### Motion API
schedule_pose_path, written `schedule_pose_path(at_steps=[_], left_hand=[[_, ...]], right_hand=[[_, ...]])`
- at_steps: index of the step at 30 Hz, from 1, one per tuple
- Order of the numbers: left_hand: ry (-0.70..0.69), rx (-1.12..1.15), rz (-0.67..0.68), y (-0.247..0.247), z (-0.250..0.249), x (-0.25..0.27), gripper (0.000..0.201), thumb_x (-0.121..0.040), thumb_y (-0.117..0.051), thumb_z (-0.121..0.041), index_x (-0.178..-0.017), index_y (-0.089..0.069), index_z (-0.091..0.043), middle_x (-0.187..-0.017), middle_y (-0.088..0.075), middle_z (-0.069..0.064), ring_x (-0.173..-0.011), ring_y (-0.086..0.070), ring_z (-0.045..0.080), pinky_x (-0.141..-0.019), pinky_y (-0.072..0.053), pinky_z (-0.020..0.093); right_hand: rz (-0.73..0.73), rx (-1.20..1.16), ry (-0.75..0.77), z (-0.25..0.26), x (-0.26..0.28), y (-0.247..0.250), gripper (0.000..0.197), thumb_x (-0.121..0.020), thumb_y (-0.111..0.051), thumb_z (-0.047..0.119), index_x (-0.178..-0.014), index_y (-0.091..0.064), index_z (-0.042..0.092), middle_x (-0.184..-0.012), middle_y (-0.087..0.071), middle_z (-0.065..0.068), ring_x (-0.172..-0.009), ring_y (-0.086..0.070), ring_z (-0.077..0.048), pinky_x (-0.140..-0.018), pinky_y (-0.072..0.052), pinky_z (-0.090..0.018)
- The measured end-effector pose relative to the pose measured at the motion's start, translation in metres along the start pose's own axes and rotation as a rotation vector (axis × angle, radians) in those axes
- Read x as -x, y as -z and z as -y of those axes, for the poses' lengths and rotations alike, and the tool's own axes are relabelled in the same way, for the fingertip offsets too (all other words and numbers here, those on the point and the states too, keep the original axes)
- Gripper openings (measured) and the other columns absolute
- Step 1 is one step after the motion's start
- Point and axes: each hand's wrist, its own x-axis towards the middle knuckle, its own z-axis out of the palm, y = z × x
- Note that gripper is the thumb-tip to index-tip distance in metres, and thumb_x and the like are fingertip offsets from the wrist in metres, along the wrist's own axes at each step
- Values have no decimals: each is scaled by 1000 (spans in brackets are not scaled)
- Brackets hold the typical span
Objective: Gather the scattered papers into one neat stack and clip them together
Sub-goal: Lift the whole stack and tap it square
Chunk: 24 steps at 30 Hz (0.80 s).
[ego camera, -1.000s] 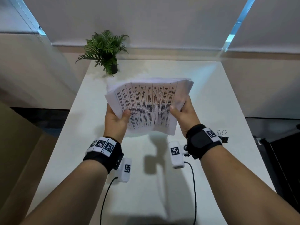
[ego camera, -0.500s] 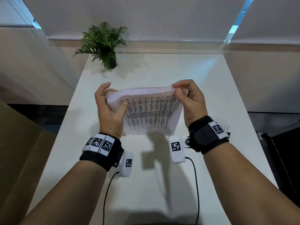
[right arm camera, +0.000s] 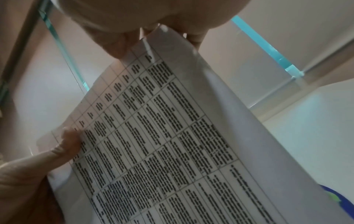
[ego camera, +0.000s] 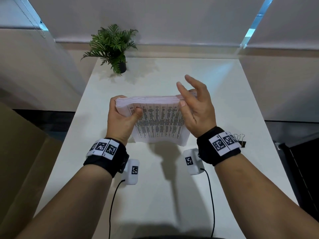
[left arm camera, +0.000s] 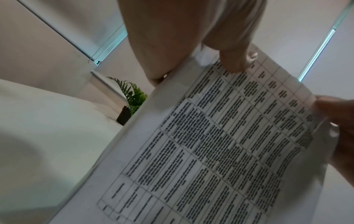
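Papers (ego camera: pixel 156 121) pinched upright by left hand (ego camera: pixel 120 119); right hand (ego camera: pixel 195 107) spread, fingers loose: tap edges flush before fetching binder clip (ego camera: pixel 240 139).

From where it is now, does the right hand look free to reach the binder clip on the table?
Probably yes. The right hand is open beside the paper stack, which the left hand grips. The binder clip lies on the table just past the right wrist, nothing covering it.
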Motion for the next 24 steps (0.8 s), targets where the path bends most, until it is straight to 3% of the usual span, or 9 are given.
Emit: schedule_pose_path(at_steps=[2, 5, 8, 9, 11, 14, 17, 20, 24], left_hand=[[23, 3, 3, 0, 3, -1, 60, -61, -88, -41, -102, -46, -25, -94, -65, -4, -88, -65, 12, -84, -56, 36], [83, -24, 12, 2, 13, -1, 46, -77, -74, -4, -109, -46, -22, -103, -66, 1, -96, -66, 12, -96, -53, 45], [174, -70, 20, 5, 26, 1, 54, -85, -58, 13, -125, -40, -17, -115, -63, 6, -109, -62, 20, -101, -48, 50], [195, -83, 22, 5, 30, 3, 56, -86, -55, 14, -128, -39, -19, -118, -62, 6, -113, -61, 21, -102, -47, 50], [219, -110, 21, 6, 37, 4, 54, -89, -50, 12, -129, -38, -24, -119, -62, 2, -114, -60, 18, -104, -46, 48], [232, -178, 22, 4, 42, 5, 48, -93, -46, 5, -125, -41, -30, -118, -62, -8, -111, -59, 9, -105, -45, 46], [192, -302, 1, -1, 40, 4, 40, -94, -48, 0, -127, -44, -21, -113, -60, -10, -105, -58, 8, -101, -47, 41], [142, -436, -27, -4, 38, 2, 32, -89, -60, -5, -118, -51, -16, -109, -64, -2, -101, -62, 16, -95, -52, 42], [285, -511, 54, -11, 54, 14, 48, -82, -72, -11, -123, -48, -18, -115, -66, 4, -101, -64, 21, -92, -54, 44]], right_hand=[[4, -66, -26, -3, 2, 0, 45, -88, -51, 7, -132, -51, -1, -138, -42, -21, -121, -46, -21, -102, -42, -38], [-27, -274, -243, -7, 9, 0, 69, -72, -53, -5, -138, -33, -2, -138, -38, -17, -130, -39, -18, -112, -33, -37], [30, -541, -499, -7, 22, -6, 69, -74, -48, -8, -136, -23, 9, -128, -42, -1, -115, -46, 7, -100, -38, -12], [49, -556, -558, -8, 26, -10, 65, -76, -47, -6, -134, -22, 9, -125, -43, 0, -109, -47, 13, -95, -38, -7], [83, -517, -666, -15, 36, -18, 54, -82, -45, -2, -132, -24, 7, -123, -46, -2, -103, -49, 12, -89, -41, -8], [147, -370, -744, -21, 46, -28, 30, -93, -42, 2, -119, -29, 10, -114, -50, -2, -96, -53, -10, -82, -41, -21], [158, -242, -773, -24, 46, -30, 19, -93, -41, 2, -104, -30, 13, -99, -51, -5, -89, -50, -21, -74, -38, -28], [109, -147, -813, -30, 40, -21, 20, -90, -43, 2, -110, -40, 7, -97, -56, -7, -87, -55, -25, -74, -46, -33], [222, -27, -986, -49, 53, -6, 28, -88, -46, 3, -115, -52, 10, -95, -56, -3, -81, -53, -19, -58, -40, -17]])
